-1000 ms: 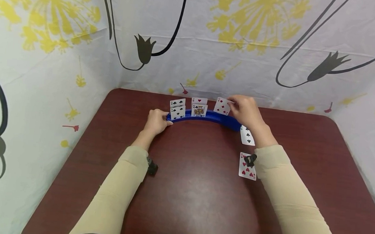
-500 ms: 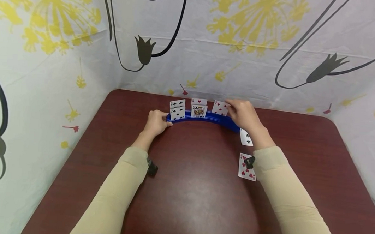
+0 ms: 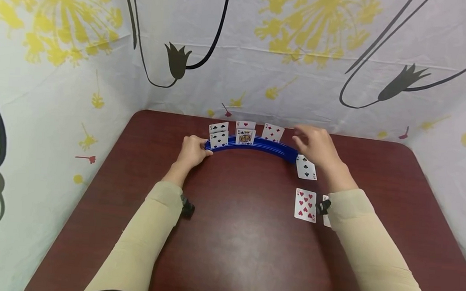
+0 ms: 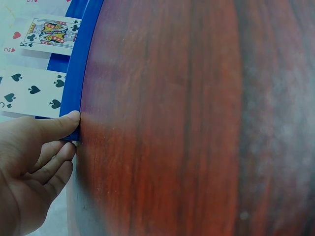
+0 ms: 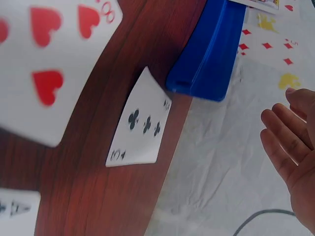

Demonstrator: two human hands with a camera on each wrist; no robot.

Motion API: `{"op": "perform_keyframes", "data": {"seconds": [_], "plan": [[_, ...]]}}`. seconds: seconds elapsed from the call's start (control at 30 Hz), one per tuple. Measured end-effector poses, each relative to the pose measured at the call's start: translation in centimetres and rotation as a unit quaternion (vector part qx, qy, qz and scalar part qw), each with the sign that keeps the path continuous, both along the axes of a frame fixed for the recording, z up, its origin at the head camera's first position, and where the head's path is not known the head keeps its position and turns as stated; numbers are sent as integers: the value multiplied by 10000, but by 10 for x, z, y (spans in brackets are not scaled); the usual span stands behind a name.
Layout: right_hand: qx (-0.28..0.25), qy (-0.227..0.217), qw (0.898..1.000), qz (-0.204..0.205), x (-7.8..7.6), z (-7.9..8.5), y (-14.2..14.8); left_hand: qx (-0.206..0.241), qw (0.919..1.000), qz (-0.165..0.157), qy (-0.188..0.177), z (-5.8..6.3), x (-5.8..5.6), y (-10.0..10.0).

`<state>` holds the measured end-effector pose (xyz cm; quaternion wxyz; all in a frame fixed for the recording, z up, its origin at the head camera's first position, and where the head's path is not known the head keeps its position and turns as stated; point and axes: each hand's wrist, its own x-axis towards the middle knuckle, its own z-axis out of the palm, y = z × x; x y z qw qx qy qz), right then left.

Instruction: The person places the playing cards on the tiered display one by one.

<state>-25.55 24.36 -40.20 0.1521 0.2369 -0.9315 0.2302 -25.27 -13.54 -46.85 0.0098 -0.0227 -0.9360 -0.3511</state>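
A curved blue card holder (image 3: 274,148) lies near the table's far edge. My left hand (image 3: 193,151) pinches its left end between thumb and fingers, as the left wrist view shows. Standing in its slots are a spades card (image 4: 32,91) before a clubs card (image 3: 219,127), a king of clubs (image 4: 51,35) before a two of hearts (image 3: 245,124), and a five of diamonds (image 3: 272,132) leaning slightly. My right hand (image 3: 318,145) is just right of that diamonds card, apart from it, with fingers loosely bent and holding nothing.
A three of clubs (image 3: 306,168) lies by the holder's right end. Nearer me is an eight of hearts (image 3: 305,205), and beside it an ace (image 5: 17,211) is partly hidden under my right wrist. Patterned white cloth (image 3: 237,66) hangs behind the table.
My right hand has let go of the five of diamonds, now standing in the holder, and moved right. More of the three of clubs and the ace shows. The left hand stays at the holder's end.
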Motion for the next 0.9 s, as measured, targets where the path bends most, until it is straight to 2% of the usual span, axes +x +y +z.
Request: {"op": "perform_keyframes", "data": {"seconds": [0.37,0.5,0.73,0.9], "plan": [[265,-98,9992,-279,15,-2,25,48,10000,2,23,-1,0,-2],[168,-246,9990,-328,23,-3,30,40,10000,-22,29,-2,1,-3],[84,-145,9996,-240,34,0,36,32,10000,-12,76,-2,0,-3],[73,-230,9993,-293,41,2,42,42,10000,-21,34,-1,0,-1]]}}
